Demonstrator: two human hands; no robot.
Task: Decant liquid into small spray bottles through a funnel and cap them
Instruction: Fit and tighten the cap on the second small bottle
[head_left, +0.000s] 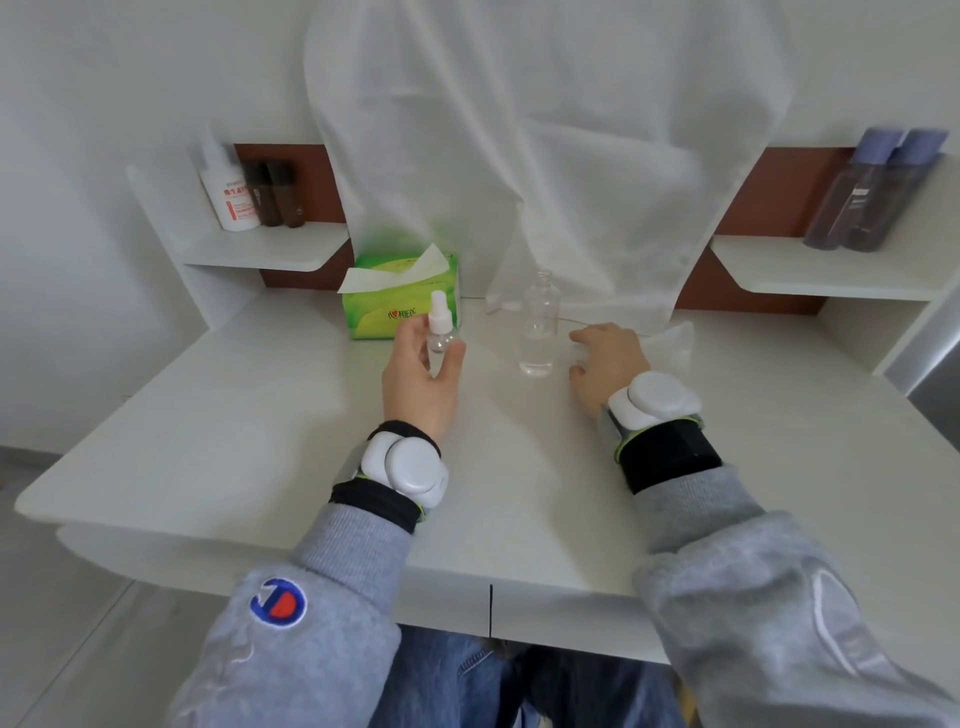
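Observation:
A small clear spray bottle (439, 332) with a white spray cap stands upright in front of the tissue box, and my left hand (423, 379) curls around it from the left and below. To its right stands a larger clear bottle (538, 327) with an open neck and some clear liquid at the bottom. My right hand (608, 366) rests on the white table (260, 415) just right of the large bottle, fingers loosely bent over something whitish that I cannot make out. No funnel shows.
A green tissue box (400, 296) sits behind the spray bottle. White cloth (545, 156) hangs at the back and pools on the table behind my right hand. The left shelf holds a white bottle (228, 192) and brown bottles (275, 195); the right shelf holds two purple bottles (867, 192).

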